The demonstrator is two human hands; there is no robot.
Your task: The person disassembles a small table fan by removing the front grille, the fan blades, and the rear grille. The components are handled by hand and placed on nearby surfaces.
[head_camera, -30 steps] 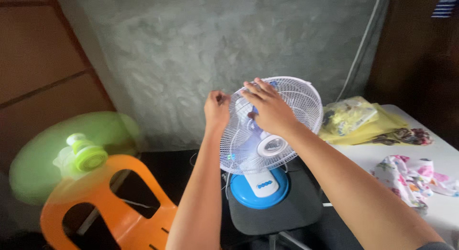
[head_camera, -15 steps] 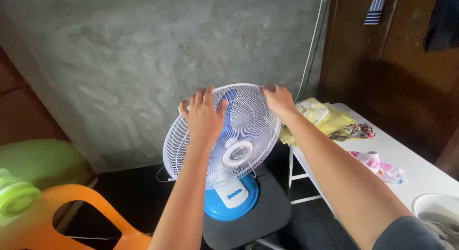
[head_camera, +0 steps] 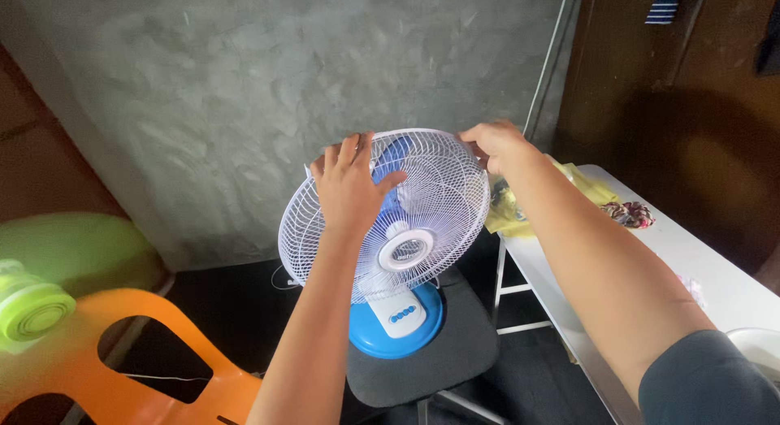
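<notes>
Left hand (head_camera: 351, 188): lay flat with fingers spread on the white fan cage (head_camera: 431, 205).
Right hand (head_camera: 497, 145): gripped the cage's top edge.
Fan: stood on a dark chair (head_camera: 455, 352).

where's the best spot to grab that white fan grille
Probably by the rim of the grille, from both sides at the top, as the left hand and right hand do: the round wire dome offers little else firm to grip.
</notes>
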